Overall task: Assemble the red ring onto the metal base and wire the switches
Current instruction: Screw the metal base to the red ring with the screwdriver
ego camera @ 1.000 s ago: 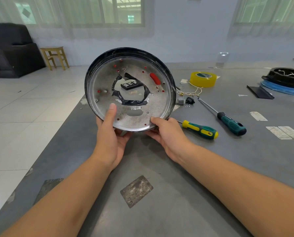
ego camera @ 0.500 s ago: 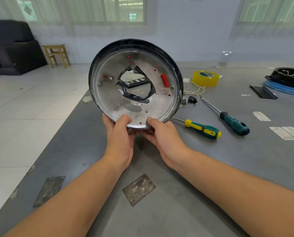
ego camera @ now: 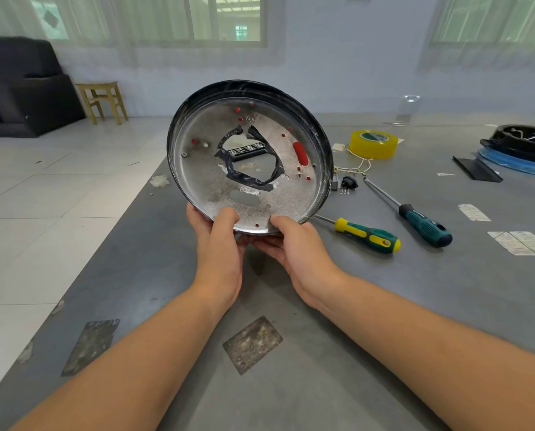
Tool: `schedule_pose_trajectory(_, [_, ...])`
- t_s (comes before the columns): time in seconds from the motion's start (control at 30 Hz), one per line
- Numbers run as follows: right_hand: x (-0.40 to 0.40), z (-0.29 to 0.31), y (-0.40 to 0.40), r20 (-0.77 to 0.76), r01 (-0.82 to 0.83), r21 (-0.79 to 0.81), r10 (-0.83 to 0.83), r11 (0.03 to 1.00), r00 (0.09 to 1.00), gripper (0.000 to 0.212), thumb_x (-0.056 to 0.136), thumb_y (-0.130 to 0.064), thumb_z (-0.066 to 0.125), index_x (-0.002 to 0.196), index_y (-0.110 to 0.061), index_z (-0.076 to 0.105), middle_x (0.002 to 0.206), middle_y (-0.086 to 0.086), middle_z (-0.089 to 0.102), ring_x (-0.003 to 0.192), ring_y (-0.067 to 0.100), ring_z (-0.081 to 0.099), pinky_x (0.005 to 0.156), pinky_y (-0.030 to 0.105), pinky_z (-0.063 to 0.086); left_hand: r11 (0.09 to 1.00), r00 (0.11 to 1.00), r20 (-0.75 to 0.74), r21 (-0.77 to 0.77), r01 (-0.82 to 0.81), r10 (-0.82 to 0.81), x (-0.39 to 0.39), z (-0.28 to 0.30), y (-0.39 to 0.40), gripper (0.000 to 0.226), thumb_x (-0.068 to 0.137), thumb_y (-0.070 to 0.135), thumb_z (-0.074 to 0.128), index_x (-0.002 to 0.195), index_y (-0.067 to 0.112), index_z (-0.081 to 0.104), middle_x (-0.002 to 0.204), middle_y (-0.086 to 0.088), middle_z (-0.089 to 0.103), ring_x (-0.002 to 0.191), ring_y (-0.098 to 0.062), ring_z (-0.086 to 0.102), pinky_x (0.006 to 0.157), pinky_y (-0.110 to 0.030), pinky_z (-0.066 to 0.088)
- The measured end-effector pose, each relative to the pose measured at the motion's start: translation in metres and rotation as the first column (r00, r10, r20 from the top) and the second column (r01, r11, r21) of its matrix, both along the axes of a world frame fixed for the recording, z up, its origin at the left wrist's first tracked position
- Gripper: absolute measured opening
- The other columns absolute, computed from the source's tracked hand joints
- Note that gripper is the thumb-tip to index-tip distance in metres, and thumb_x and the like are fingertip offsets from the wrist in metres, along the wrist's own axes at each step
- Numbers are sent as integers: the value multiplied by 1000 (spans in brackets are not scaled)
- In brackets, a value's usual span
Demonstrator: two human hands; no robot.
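Note:
I hold a round metal base (ego camera: 204, 181) upright above the table, its bare inner face toward me. It has a black rim and a central hole edged with black tape. Red (ego camera: 300, 153) shows through a slot and several small holes, so the red ring sits behind the plate. My left hand (ego camera: 218, 244) grips the bottom edge, thumb on the plate. My right hand (ego camera: 294, 247) grips the bottom edge beside it, thumb on the plate too. A small black switch (ego camera: 349, 182) with thin wires (ego camera: 358, 168) lies on the table behind the base.
Two green screwdrivers (ego camera: 368, 235) (ego camera: 424, 223) lie on the grey table (ego camera: 322, 353) to the right. A yellow tape roll (ego camera: 373, 144) sits farther back. A black part on a blue ring (ego camera: 521, 150) is at the far right. The table's left edge drops to a tiled floor.
The base has turned clockwise in my hands, the red slot moving down its right side. My left hand slid right along the bottom edge, close to my right hand.

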State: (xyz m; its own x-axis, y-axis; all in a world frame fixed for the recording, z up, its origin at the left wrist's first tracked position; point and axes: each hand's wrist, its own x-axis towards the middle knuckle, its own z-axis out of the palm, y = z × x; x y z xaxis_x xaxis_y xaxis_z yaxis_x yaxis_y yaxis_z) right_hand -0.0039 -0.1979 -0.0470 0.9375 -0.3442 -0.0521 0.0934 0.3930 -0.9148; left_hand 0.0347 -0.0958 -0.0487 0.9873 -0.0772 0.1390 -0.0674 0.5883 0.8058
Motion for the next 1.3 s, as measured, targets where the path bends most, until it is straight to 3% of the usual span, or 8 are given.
schedule_pose_trajectory(0.33, [0, 0, -1, -29, 32, -26, -33, 999, 999, 26, 98, -12, 53, 118, -8, 69, 113, 11, 76, 104, 24, 74, 95, 44, 60, 1000, 1000, 19, 12, -8, 8, -1, 0, -1, 64, 77, 14, 56, 139, 26, 45, 98, 9, 74, 87, -9, 71, 68, -25, 57])
schedule_pose_trajectory(0.87, [3, -5, -4, -21, 35, -95, -37, 995, 999, 26, 100, -19, 52, 118, -15, 70, 112, 6, 77, 106, 22, 74, 95, 44, 60, 1000, 1000, -4, 10, 3, -3, -6, 5, 3, 65, 83, 18, 62, 145, 31, 45, 110, 10, 77, 98, -11, 76, 79, -27, 60])
schedule_pose_trajectory(1.03, [7, -7, -6, -65, 131, -175, -144, 976, 987, 47, 86, -33, 58, 132, -24, 59, 121, -1, 73, 113, 22, 69, 102, 46, 54, 994, 990, -98, 46, 102, -97, -7, 2, 5, 50, 102, 8, 60, 145, 29, 48, 120, 3, 78, 108, -17, 76, 80, -29, 63])
schedule_pose_trajectory(1.3, [8, -8, -4, -94, 159, -267, -190, 951, 977, 58, 81, -44, 58, 136, -28, 51, 125, -5, 70, 117, 22, 66, 106, 47, 49, 984, 976, -190, 123, 128, -103, -5, 0, 5, 43, 101, 1, 62, 142, 12, 58, 123, -4, 77, 110, -17, 75, 87, -32, 62])
